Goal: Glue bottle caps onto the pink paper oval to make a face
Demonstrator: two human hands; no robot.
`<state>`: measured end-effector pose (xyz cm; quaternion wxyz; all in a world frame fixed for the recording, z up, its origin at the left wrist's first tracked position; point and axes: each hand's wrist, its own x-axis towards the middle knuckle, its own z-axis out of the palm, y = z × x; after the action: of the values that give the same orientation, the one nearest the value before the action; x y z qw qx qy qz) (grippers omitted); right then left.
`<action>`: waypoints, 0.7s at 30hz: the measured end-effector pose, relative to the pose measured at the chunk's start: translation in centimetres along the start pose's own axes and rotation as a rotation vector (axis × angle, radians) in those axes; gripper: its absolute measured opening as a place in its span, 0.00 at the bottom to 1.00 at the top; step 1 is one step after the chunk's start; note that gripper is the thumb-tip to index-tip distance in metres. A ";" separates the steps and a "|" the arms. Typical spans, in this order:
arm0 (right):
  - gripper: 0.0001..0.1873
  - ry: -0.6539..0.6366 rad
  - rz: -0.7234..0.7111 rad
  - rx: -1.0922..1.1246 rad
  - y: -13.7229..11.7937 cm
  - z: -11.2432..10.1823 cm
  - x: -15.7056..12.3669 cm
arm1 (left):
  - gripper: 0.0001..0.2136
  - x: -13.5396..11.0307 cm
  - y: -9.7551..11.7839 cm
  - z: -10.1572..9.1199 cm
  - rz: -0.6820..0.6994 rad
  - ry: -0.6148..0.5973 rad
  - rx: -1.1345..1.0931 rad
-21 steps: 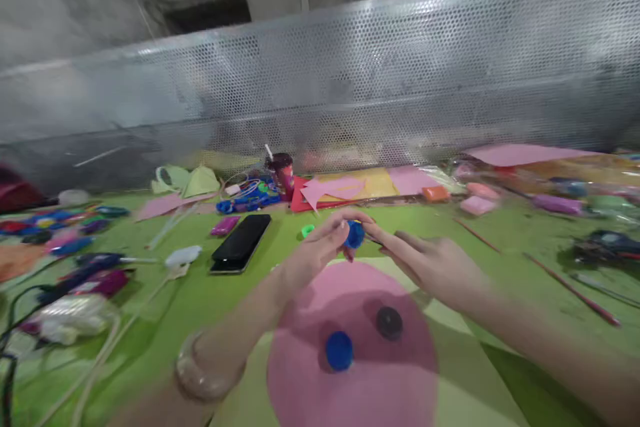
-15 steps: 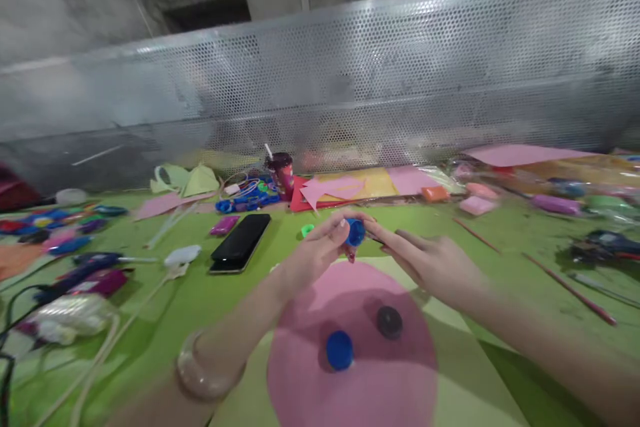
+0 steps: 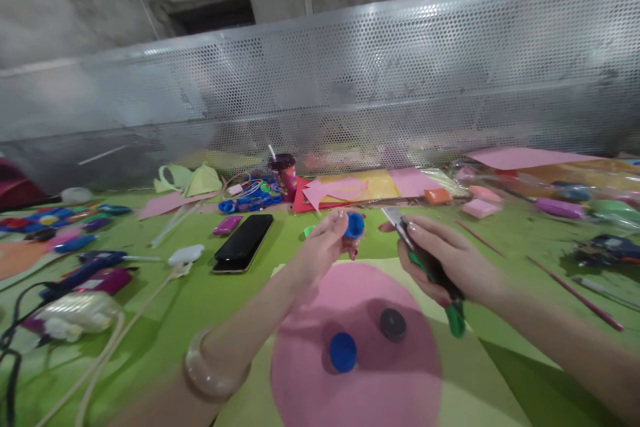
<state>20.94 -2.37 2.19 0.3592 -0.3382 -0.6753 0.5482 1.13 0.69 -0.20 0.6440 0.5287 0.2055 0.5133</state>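
My left hand (image 3: 325, 248) pinches a blue bottle cap (image 3: 355, 225) above the far edge of a pink paper circle (image 3: 356, 353). My right hand (image 3: 440, 260) is closed round a green-handled utility knife (image 3: 431, 271), its blade tip pointing toward the cap with a small gap between them. On the pink circle lie a second blue cap (image 3: 343, 351) and a black cap (image 3: 393, 324). A clear bangle (image 3: 207, 373) sits on my left wrist.
A black phone (image 3: 243, 242) lies left of my hands on the green table (image 3: 210, 293). A blue glue gun (image 3: 83, 267), cables and coloured bits crowd the left side. Paper sheets (image 3: 360, 185), a dark red cup (image 3: 283, 170) and scissors line the perforated metal barrier. Red sticks lie at right.
My right hand pulled back from the cap to the right and now shows the green knife in its grip. The left hand kept the blue cap raised.
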 end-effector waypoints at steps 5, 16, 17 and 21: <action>0.20 -0.226 0.139 0.469 -0.2 -1.3 0.0 | 0.20 0.1 -0.1 0.1 -0.048 0.007 -0.013; 0.23 -0.159 0.107 0.579 0.2 -1.5 0.2 | 0.20 0.1 -0.5 0.1 -0.096 -0.034 -0.060; 0.22 -0.161 0.100 0.572 0.2 -1.5 0.2 | 0.20 0.0 -0.5 0.1 -0.098 -0.036 -0.058; 0.15 -0.156 0.088 0.432 -0.1 -1.1 0.3 | 0.19 -0.1 -0.5 0.2 -0.097 -0.026 -0.046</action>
<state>21.72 -1.61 2.43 0.3457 -0.2395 -0.5527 0.7195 1.50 0.57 -0.57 0.6826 0.5099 0.2107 0.4792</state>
